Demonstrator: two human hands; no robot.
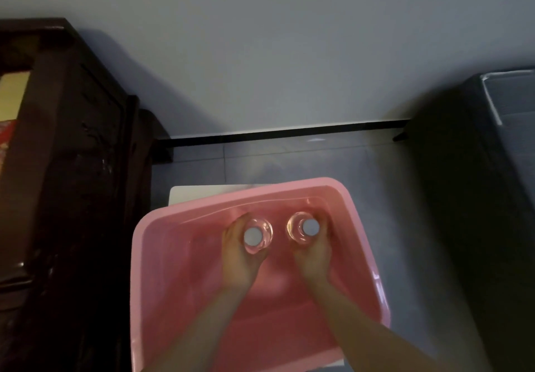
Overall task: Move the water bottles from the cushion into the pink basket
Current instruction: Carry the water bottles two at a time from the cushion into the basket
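Note:
A pink basket fills the lower middle of the head view. Inside it, near the far wall, two clear water bottles stand upright, each with a pale cap seen from above. My left hand is wrapped around the left bottle. My right hand grips the right bottle. Both forearms reach in from the bottom edge. The cushion does not show in this view.
The basket rests on a white stand whose corner shows behind it. Dark wooden furniture stands close on the left. A dark seat or box is on the right. Grey tiled floor and a wall with a black skirting lie beyond.

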